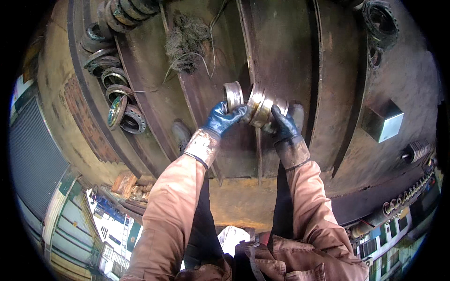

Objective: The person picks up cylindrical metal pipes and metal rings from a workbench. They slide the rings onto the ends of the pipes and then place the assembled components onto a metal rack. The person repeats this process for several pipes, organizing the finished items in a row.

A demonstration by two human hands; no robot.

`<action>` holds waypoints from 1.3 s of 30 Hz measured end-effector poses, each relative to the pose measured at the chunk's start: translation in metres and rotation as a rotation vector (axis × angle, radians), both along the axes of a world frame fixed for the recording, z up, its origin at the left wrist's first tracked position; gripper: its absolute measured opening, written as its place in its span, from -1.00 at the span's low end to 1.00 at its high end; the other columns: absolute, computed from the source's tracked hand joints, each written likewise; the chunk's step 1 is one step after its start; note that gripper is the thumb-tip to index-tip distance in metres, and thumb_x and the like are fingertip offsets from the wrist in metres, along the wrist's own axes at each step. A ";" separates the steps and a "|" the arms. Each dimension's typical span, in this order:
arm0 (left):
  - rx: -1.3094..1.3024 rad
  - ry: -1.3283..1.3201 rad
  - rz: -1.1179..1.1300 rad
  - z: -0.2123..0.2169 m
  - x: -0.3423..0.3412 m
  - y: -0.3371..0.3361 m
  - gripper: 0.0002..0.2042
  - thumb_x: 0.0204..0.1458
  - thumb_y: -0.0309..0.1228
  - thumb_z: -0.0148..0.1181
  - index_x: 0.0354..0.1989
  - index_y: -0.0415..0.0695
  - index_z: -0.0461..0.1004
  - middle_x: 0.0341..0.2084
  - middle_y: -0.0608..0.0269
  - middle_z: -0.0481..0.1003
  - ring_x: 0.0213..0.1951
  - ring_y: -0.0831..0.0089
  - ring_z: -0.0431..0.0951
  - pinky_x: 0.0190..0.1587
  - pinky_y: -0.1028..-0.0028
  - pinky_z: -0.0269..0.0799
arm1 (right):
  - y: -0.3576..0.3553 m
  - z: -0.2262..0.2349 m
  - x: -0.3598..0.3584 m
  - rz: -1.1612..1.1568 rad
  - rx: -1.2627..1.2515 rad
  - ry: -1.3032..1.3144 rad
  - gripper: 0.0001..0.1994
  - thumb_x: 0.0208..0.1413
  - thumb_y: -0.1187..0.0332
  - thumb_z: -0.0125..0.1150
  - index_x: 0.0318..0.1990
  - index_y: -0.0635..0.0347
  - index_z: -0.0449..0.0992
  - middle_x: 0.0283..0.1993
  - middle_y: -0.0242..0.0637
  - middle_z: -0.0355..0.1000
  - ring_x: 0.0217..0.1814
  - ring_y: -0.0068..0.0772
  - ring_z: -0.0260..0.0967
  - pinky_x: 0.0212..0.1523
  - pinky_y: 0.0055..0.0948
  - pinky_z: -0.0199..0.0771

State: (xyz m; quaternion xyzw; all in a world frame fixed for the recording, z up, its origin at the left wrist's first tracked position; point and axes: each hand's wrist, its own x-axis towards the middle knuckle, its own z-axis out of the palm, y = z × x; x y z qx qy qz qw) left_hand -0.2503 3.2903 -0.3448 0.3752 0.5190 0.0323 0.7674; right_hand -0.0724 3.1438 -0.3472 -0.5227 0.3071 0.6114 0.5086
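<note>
In front of me, my left hand (222, 119), in a dark blue glove, closes round the lower edge of a shiny metal ring (233, 95). My right hand (285, 123), gloved the same way, grips the near right side of a short row of metal rings (260, 106) lying side by side. A narrow gap separates the upper part of the single ring from that row. Where the left fingertips meet the row's edge, I cannot tell whether they touch it. Below the hands runs a brown metal surface (234, 154) with raised ribs.
Several dark flanged rings (133, 120) line the left side, with a row of thick discs (123, 14) farther back. A tangle of wire (188, 42) lies beyond my hands. To the right are a silver box (388, 122) and dark rings (380, 25). My shoes (182, 134) stand between ribs.
</note>
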 end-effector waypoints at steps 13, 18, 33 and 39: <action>-0.149 -0.052 0.093 0.006 0.023 0.019 -0.73 0.25 -0.34 0.24 0.02 -0.23 0.58 -0.17 0.20 0.66 -0.20 0.46 0.65 -0.15 0.46 0.53 | 0.020 -0.018 0.058 -0.158 0.152 -0.014 -0.61 0.22 0.24 0.32 0.14 0.18 0.48 0.01 -0.26 0.55 0.02 -0.30 0.56 0.00 -0.26 0.65; -0.151 -0.138 0.106 -0.013 0.005 0.022 -0.71 0.19 -0.52 0.27 0.05 -0.38 0.52 -0.09 0.03 0.63 -0.04 0.32 0.65 0.11 0.36 0.54 | 0.020 -0.035 0.081 -0.113 0.205 -0.036 -0.57 0.20 0.29 0.34 0.18 0.20 0.46 0.06 -0.23 0.54 0.03 -0.26 0.56 0.08 -0.22 0.60; -0.154 0.247 0.075 -0.099 -0.061 0.035 -0.76 0.19 -0.32 0.33 -0.11 -0.23 0.60 -0.27 0.20 0.67 -0.23 0.43 0.68 -0.20 0.44 0.59 | 0.047 0.016 0.011 -0.043 0.200 -0.037 -0.61 0.23 0.34 0.30 0.17 0.27 0.45 0.01 -0.24 0.56 -0.03 -0.32 0.59 -0.02 -0.33 0.70; -0.156 0.193 0.024 -0.087 -0.076 0.052 -0.71 0.21 -0.18 0.30 -0.14 -0.17 0.59 -0.38 0.24 0.64 -0.35 0.42 0.64 -0.25 0.41 0.55 | 0.044 -0.024 -0.018 0.151 0.195 0.107 -0.55 0.18 0.31 0.41 0.18 0.20 0.47 0.00 -0.36 0.55 -0.02 -0.45 0.54 -0.03 -0.41 0.62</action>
